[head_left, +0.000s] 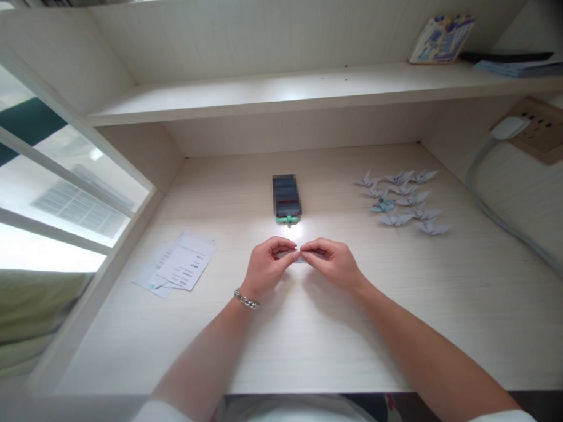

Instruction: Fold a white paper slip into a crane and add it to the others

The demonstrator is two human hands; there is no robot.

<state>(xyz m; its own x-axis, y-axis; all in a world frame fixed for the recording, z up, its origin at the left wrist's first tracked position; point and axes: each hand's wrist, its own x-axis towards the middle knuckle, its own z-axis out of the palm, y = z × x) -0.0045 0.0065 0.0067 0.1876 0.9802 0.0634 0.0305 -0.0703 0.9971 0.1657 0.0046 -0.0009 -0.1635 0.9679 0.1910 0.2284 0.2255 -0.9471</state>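
My left hand (270,264), with a chain bracelet (246,298) at its wrist, pinches a small piece of white folded paper (301,259) over the middle of the desk. From the other side my right hand (332,261) pinches the same paper, thumb and fingers closed. Most of the paper is hidden behind the fingertips, so its folded shape cannot be made out. Just beyond the hands lies a phone (286,195) with a green piece at its near end. Several folded paper cranes (403,197) sit in a group to the right, one of them bluish.
Printed paper slips (186,260) lie overlapping at the left of the desk (290,346). A shelf (268,94) spans the back, bearing a small colourful packet (442,39). At the right, a grey cable (498,219) runs from a wall socket (546,128). Barred window at left.
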